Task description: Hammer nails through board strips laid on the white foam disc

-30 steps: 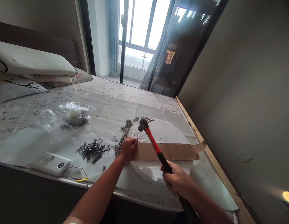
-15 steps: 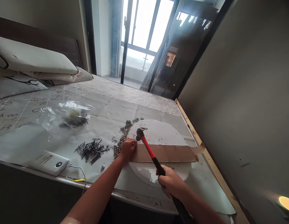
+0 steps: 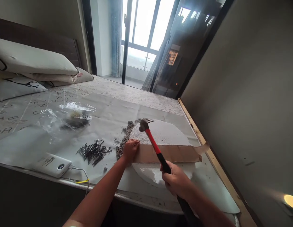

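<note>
My right hand (image 3: 176, 181) grips the black end of a red-handled hammer (image 3: 154, 145), whose steel head is raised above a round white slab (image 3: 165, 134). My left hand (image 3: 130, 149) is pinched closed at the left end of a brown cardboard strip (image 3: 175, 153) that lies across the slab; it seems to hold a nail upright, too small to see clearly. A pile of dark nails (image 3: 93, 151) lies just left of that hand. Grey rubble bits (image 3: 124, 136) line the slab's left edge.
All this rests on a bed covered by a grey sheet (image 3: 108, 116). A white power bank (image 3: 53, 165) with a cable lies near the front edge. A crumpled clear plastic bag (image 3: 71, 118) sits further back, pillows (image 3: 30, 63) at far left. A wall runs along the right.
The hammer head dropped onto the spot by my left fingers half a second ago and has now risen again. My left hand has stayed in place.
</note>
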{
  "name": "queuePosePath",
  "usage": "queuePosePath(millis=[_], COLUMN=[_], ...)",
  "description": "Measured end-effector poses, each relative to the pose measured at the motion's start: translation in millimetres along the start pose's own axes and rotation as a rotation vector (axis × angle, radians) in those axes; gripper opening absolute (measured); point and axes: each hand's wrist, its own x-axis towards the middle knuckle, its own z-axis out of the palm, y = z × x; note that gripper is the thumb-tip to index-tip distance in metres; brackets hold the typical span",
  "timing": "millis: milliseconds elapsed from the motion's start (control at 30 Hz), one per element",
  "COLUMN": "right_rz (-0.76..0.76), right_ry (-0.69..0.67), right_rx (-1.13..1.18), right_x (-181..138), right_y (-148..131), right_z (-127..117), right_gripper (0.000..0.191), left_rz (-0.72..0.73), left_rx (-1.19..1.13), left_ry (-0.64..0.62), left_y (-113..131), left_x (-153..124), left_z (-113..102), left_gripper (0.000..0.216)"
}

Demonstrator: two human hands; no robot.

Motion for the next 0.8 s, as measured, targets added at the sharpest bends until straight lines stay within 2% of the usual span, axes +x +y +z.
queuePosePath(millis=[67,233,400,600,700,800], right_rz=[-0.025,0.077,-0.041,0.041,-0.026,-0.043], right_ry=[0.017,0.005,0.053,0.005,0.037,0.011], right_rx=[0.001,-0.078,0.021,-0.117,-0.075,-0.040], right_x=[0,4,0,4,2,1], right_y=[-2,4,1,9,5,3], right_z=[0,4,-1,1,-1,0], right_gripper=[0.019,0.020,0.018,0.017,0.017,0.017], left_rz=[-0.001,-0.017,-0.023,-0.056,-0.044,-0.041], left_rx=[-0.001,0.003,0.008,0.017,0.023,0.016], left_ry=[0.003,0.009,-0.011,-0.038,-0.040,-0.031], left_y=[0,0,0,4,3,0], left_x=[0,-1,-1,-1,-2,-2], left_z=[0,0,0,-3,-2,-1], left_gripper=[0.017,0.016,0.016,0.017,0.017,0.018])
